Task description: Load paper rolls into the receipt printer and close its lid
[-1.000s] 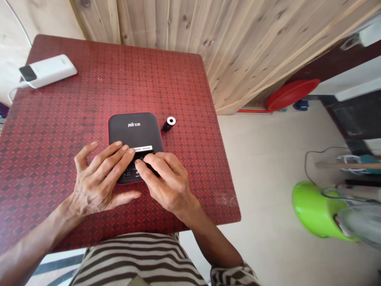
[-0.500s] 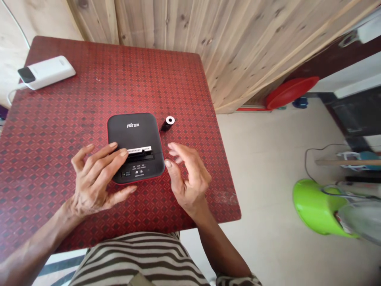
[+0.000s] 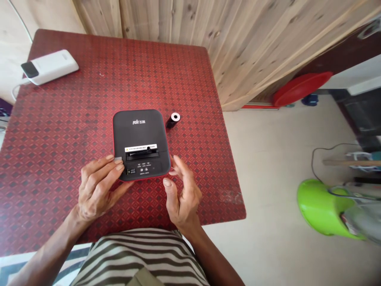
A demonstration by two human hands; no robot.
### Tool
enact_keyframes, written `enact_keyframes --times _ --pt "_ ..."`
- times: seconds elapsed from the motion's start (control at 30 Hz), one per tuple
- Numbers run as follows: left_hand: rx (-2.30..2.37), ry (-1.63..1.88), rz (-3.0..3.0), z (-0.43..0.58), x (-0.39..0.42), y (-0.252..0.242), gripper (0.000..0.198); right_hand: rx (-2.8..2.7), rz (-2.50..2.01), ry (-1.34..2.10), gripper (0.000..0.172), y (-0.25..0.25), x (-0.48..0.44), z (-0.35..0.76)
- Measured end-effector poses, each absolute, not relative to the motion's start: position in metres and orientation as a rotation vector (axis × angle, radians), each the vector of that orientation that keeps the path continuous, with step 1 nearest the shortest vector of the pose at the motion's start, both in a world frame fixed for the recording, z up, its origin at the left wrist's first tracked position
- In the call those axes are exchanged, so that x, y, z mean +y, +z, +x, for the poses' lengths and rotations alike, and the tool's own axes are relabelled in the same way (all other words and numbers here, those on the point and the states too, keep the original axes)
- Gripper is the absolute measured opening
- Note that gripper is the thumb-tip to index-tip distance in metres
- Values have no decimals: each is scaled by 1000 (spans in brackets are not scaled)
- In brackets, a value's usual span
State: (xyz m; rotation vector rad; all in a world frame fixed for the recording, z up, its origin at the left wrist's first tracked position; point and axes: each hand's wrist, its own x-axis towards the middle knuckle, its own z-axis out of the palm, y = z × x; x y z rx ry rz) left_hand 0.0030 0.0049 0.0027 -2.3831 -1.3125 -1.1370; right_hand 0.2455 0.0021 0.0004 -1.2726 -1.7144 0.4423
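Note:
A black device with red edges (image 3: 138,133) lies flat on the red patterned table (image 3: 202,95). It has a slot and a white label strip (image 3: 141,148) across its top. My left hand (image 3: 99,186) is at the device's lower left corner, fingertips on its top edge beside a small grey tab (image 3: 118,159) and thumb at the front side. My right hand (image 3: 183,192) is at the lower right corner, thumb and fingers apart, with nothing seen between them; some fingertips are hidden behind others. A small black roll with a white end (image 3: 173,120) stands right of the device.
A white power bank (image 3: 50,67) with a cable lies at the table's far left. Behind the table is a wooden plank wall (image 3: 178,20). On the floor at right are a green stool-like item (image 3: 318,206) and a red basin (image 3: 300,88).
My left hand has slid off the label strip to the device's left edge, uncovering the strip's left end. My right hand has moved closer to the right edge. The view has shifted slightly.

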Motion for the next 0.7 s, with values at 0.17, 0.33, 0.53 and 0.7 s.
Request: enact_keyframes --times 0.17,0.33,0.53,0.7 --pt "-1298 -1180 -2412 2 4 4 87 -1739 -1271 402 55 -1 2 245" --pt "-1279 -1130 -2420 -3 6 4 87 -1697 -1267 419 53 -4 5 248" --pt "-1471 -1107 -2334 1 3 9 85 -1637 -1228 456 49 -7 14 259" --pt "-1596 -1022 -2372 2 3 19 73 -1598 -1205 450 49 -9 23 265"
